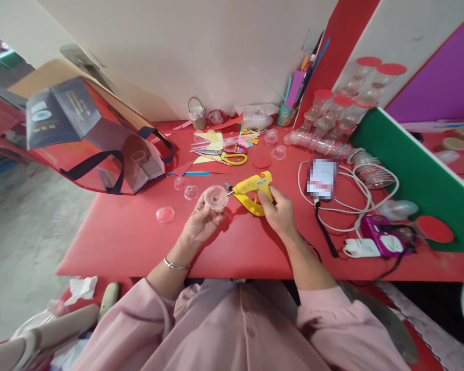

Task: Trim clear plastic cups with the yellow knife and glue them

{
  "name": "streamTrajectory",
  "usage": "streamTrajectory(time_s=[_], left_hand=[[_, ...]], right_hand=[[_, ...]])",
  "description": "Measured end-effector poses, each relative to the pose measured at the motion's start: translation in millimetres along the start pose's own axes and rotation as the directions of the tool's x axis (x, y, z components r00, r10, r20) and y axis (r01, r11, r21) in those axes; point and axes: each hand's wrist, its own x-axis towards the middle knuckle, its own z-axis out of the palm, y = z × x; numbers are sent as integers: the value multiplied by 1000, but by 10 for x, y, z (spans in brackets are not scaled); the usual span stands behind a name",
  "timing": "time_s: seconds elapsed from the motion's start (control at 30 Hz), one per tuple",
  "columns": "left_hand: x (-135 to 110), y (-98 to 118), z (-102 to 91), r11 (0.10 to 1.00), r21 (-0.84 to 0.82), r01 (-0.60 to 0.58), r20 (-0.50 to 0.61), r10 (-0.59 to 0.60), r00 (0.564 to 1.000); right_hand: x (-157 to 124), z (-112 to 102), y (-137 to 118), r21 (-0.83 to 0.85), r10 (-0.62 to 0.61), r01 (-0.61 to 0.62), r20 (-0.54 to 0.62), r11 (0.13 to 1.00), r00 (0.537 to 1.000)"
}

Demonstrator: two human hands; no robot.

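Note:
My left hand (204, 221) is closed around a small clear plastic cup (215, 198), its round side turned up toward me. In my right hand (277, 210) is a yellow hot glue gun (253, 184), gripped by its handle. The metal nozzle points left and sits at the cup's right edge; I cannot tell whether it touches. Another yellow piece (251, 204) shows just below the gun, partly hidden by my fingers. Left of the cup, clear plastic lids or cups (165, 215) lie on the red table (131, 242).
Yellow-handled scissors (234, 157) lie among paper scraps behind the gun. A large bag (96, 139) leans over the table's left side. To the right are a phone (321, 178), looped white cable, a purple power strip (382, 237), stacked cups (317, 142) and a green divider (417, 180).

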Motion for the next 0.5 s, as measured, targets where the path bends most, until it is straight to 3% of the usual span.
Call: streamTrajectory(time_s=[0.5], left_hand=[[-12,-6,-18,999,-28,31,18,-31,999]], right_hand=[[-1,3,14,70,-19,20,-11,997,1000]])
